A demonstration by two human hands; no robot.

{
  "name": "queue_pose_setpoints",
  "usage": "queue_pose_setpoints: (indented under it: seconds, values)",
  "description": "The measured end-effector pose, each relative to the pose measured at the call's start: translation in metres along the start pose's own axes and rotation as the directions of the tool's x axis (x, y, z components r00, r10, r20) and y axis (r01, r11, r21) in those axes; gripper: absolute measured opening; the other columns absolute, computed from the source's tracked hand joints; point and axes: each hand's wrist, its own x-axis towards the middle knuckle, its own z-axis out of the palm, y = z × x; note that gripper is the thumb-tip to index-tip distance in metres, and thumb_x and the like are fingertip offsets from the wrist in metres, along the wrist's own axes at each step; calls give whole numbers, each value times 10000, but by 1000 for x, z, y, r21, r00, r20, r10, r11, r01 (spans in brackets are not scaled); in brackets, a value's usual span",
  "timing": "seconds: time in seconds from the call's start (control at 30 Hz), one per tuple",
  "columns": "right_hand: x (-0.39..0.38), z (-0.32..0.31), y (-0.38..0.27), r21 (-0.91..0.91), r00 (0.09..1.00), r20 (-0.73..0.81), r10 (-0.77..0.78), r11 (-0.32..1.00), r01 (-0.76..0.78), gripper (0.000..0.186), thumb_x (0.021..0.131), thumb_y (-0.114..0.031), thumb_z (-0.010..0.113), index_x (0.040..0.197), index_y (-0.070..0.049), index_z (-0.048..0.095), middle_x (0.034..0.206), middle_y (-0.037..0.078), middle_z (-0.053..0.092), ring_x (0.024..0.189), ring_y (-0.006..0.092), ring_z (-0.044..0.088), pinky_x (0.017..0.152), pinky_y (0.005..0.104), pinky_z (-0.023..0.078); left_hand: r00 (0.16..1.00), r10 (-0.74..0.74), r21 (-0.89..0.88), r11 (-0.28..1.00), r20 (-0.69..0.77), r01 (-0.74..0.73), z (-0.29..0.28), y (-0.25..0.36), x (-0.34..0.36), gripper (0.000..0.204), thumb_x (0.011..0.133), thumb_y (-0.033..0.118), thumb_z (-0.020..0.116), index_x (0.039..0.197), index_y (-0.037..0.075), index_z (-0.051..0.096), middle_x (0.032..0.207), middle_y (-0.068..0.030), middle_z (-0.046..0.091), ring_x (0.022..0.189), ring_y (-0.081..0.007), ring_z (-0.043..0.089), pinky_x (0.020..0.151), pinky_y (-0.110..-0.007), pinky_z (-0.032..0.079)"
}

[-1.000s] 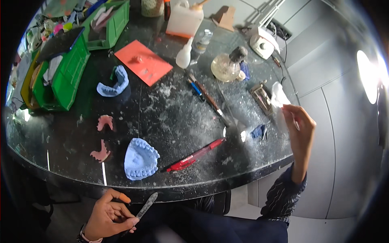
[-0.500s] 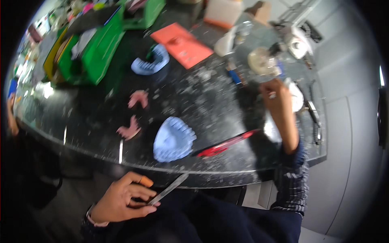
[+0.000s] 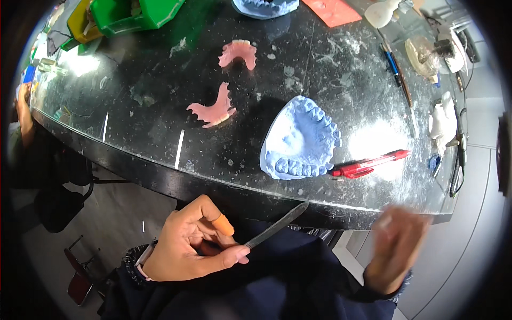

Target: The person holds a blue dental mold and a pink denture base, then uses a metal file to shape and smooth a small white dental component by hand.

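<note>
My left hand (image 3: 194,245) is closed at the table's front edge, thumb and fingers pinching a slim, flat grey metal tool (image 3: 277,224) with a pointed tip. An orange cover wraps one fingertip. My right hand (image 3: 400,242) is smeared by motion just off the right front edge; its fingers and anything in them cannot be made out. Beyond the tool's tip lies a blue dental cast (image 3: 301,140) with its teeth showing, beside a red pen (image 3: 370,164). Two pink partial denture plates (image 3: 238,55) (image 3: 214,108) rest to the left of the cast.
On the dusty black table (image 3: 154,128) stand green bins (image 3: 133,18) at back left. A second blue cast (image 3: 265,7) and a red sheet (image 3: 333,12) lie at the back. A blue pen (image 3: 392,65), a clear jar (image 3: 421,57) and a crumpled white cloth (image 3: 442,125) line the right side.
My right hand has come from beside the clear jar at the back right down to the front edge. The view has shifted nearer the front; my left hand still holds the flat tool.
</note>
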Motion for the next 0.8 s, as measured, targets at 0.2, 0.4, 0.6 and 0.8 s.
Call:
queue_pose_setpoints:
  seconds: [0.2, 0.4, 0.6, 0.8]
  values:
    - [-35, 45, -15, 246, 947, 262, -185, 962, 120, 356, 604, 26, 702, 928, -108, 639, 593, 2, 517, 402, 89, 456, 357, 233, 300, 996, 69, -36, 997, -47, -71, 5, -13, 2, 299, 736, -38, 678, 760, 35, 389, 662, -106, 610, 661, -144, 654, 521, -199, 529]
    - [-42, 45, -25, 239, 952, 285, -115, 970, 45, 373, 619, 45, 675, 964, -92, 635, 534, -17, 446, 369, 87, 380, 342, 242, 249, 983, 163, -69, 983, -82, -169, 11, -21, -3, 341, 715, -59, 686, 694, 50, 363, 579, -89, 579, 629, -143, 649, 495, -216, 534]
    - [-44, 52, -27, 155, 970, 231, -78, 987, 42, 371, 637, 68, 649, 968, -96, 617, 489, -7, 369, 354, 97, 346, 345, 266, 197, 976, 202, -6, 979, -81, -203, 13, -29, 1, 365, 701, -78, 687, 661, 62, 353, 553, -97, 575, 595, -139, 642, 502, -237, 543]
    - [-37, 45, -26, 80, 948, 318, 7, 996, -35, 341, 623, 68, 635, 918, -102, 614, 507, 5, 369, 361, 127, 338, 373, 279, 230, 978, 175, -36, 983, -114, -180, 17, -31, -2, 362, 697, -79, 691, 658, 55, 357, 544, -90, 573, 588, -135, 641, 494, -233, 541]
